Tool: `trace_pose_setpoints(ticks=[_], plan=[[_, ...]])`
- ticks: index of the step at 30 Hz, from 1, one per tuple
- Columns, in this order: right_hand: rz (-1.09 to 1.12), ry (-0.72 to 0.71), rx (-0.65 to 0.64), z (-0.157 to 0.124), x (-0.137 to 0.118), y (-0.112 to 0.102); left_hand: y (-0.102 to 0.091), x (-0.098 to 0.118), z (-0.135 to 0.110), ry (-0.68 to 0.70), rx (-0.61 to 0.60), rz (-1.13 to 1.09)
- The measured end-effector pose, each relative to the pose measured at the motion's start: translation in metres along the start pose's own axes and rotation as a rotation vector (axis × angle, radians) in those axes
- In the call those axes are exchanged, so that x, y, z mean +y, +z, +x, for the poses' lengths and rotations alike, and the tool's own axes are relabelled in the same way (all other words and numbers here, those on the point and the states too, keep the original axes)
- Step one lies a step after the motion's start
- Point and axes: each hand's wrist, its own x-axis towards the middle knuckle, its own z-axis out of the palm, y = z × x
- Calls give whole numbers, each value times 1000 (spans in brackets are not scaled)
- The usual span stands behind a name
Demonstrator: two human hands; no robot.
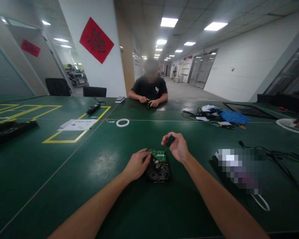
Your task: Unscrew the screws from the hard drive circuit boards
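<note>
Having papers (76, 124) and a white ring (123, 125) lying well to the left on the green surface (64, 186). Resting the left hand (137, 164), fingers bent, on the left edge of a black device (156, 174) lying flat between the hands; being unable to tell gripping from mere steadying. Apparently standing partway along, with the green circuit board (159, 156) bared but sitting in the device; being unable to judge the amount left. Pinching a dark-handled tool (170, 141) in the right hand (179, 147), pointing downward near the board's right corner without clearly showing contact. Having a blue tray (235, 117) lying farther right.
</note>
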Motion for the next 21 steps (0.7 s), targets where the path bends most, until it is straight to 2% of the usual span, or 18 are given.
trace_pose_setpoints(ticks=[11,16,21], plan=[[-65,-35,-56,-4,2,4,-1,-1,0,7,2,7],[-143,-100,-64,-3,3,7,0,0,0,19,12,-6],[-112,-68,-47,-2,3,6,0,0,0,17,7,-4]])
